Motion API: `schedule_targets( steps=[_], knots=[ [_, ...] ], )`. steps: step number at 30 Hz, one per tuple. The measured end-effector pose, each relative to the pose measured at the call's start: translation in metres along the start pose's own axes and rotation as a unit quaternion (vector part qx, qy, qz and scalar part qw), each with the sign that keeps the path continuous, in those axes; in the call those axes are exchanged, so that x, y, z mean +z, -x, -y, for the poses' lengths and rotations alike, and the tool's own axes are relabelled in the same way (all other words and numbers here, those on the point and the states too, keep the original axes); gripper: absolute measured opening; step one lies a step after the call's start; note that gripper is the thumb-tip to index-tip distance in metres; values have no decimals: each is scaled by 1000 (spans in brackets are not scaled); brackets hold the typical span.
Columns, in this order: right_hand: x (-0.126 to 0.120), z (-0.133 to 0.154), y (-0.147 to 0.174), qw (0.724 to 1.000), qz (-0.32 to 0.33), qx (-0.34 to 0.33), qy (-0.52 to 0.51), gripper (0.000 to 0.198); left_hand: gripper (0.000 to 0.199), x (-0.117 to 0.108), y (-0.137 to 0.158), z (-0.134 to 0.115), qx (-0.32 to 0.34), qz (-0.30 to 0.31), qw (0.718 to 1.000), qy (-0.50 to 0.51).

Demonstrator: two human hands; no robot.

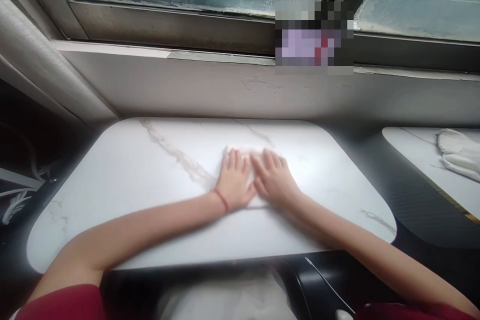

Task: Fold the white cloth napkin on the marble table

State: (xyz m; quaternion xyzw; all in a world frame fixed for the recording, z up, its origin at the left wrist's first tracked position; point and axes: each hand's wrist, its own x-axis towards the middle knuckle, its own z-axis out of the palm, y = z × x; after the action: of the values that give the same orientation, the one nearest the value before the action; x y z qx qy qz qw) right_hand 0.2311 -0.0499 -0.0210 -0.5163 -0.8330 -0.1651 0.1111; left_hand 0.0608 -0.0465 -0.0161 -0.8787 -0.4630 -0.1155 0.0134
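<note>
My left hand [235, 179] lies flat, fingers stretched out, and a thin red band circles its wrist. Beside it my right hand [275, 176] is also flat with fingers spread, its thumb close to the left one. Both palms rest on what looks like a thin white sheet [259, 201], whose faint edges show above the fingertips and below the hands. Whether it is paper or cloth I cannot tell. Under it is a white marble-patterned tabletop [157, 220] with rounded corners. The hands are slightly blurred.
A second marbled table [416, 152] stands at the right, with a folded white cloth-like item [459, 152] on it. Behind runs a window ledge [210, 77] with a pixelated patch above. White cables [18, 202] lie at the left; a thin white cord [328, 282] hangs near the front edge.
</note>
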Motion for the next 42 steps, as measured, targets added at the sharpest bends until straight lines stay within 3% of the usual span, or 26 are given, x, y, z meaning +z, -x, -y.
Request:
schedule_targets(
  steps=[4,8,12,20,25,29,35,38,42],
  knots=[
    [-30,7,72,1000,13,21,15,60,68,-1,35,-46,82,-8,997,-2],
    [-34,-6,87,1000,7,27,8,56,69,1,25,-60,102,8,995,-5],
    [-12,-42,54,999,2,32,4,53,70,8,-21,-54,71,29,997,-6],
    [34,-115,-32,997,20,76,23,52,67,28,-136,-16,45,30,999,-3],
    [48,-132,-59,995,19,92,27,51,65,34,-168,-4,17,37,999,4],
    [50,-134,-61,995,12,100,13,50,64,38,-169,-1,12,25,1000,6],
    [29,-121,-45,993,45,107,21,45,61,38,-150,-11,36,-2,999,10],
    [19,-115,-12,990,45,122,48,46,61,35,-132,-34,72,-6,997,13],
    [3,-108,63,985,4,154,72,47,63,28,-104,-83,150,-2,989,2]
  ],
)
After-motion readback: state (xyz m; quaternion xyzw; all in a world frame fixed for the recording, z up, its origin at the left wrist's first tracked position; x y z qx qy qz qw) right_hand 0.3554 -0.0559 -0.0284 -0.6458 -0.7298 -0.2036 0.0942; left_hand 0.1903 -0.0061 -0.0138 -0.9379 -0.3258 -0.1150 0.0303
